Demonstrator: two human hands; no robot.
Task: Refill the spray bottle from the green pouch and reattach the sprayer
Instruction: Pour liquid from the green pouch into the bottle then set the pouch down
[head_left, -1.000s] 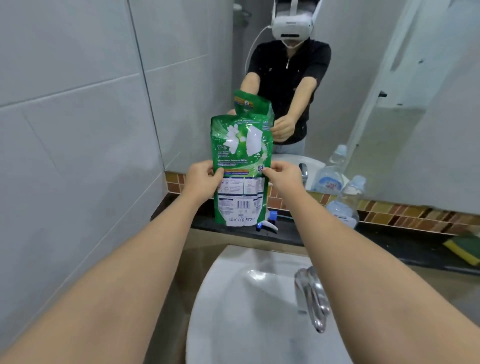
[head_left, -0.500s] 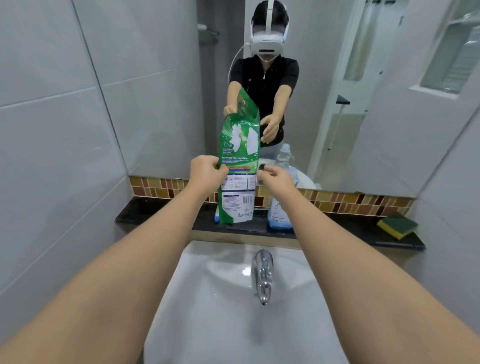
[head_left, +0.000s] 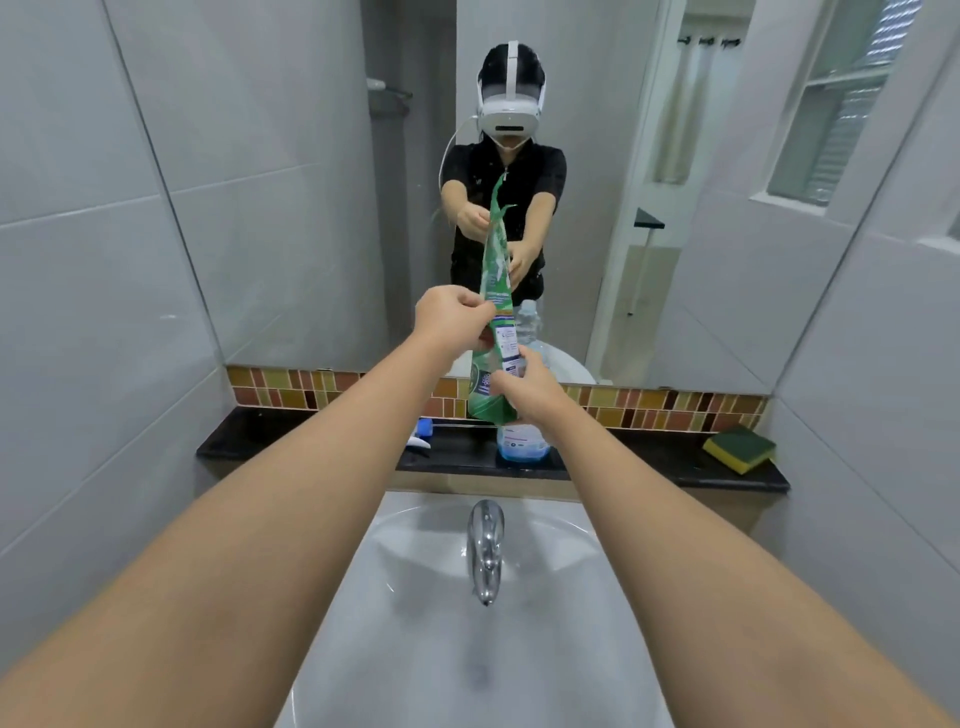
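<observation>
Green pouch (head_left: 494, 312): glossy green plastic refill pouch with a white label panel, held upright and edge-on above the dark stone bench (head_left: 311, 441) behind the white basin (head_left: 519, 649), its narrow torn-looking top reaching up in front of the mirror (head_left: 597, 182). Left hand (head_left: 451, 317): fingers closed on the pouch's left edge near mid-height. Right hand (head_left: 522, 387): fingers closed on the lower right part of the pouch. Clear plastic spray bottle (head_left: 521, 444) with a little blue liquid: standing on the bench directly below the pouch, behind the right hand. Sprayer head (head_left: 422, 435), blue and white: lying on the bench left of the bottle, detached. Yellow-and-green sponge (head_left: 740, 448): far right of the bench, well apart. Chrome tap (head_left: 484, 551): centre of the basin. Handling note, as a judgement: the pouring step appears to be in preparation; the pouch's opening should be brought down over the bottle mouth before tipping, one hand steadying the lower end, the squeeze kept gentle so the soft pouch does not gush or topple the light bottle. Not determinable: whether the pouch is already open; the bottle's neck and mouth, hidden behind pouch and hand; the label's small print.
</observation>
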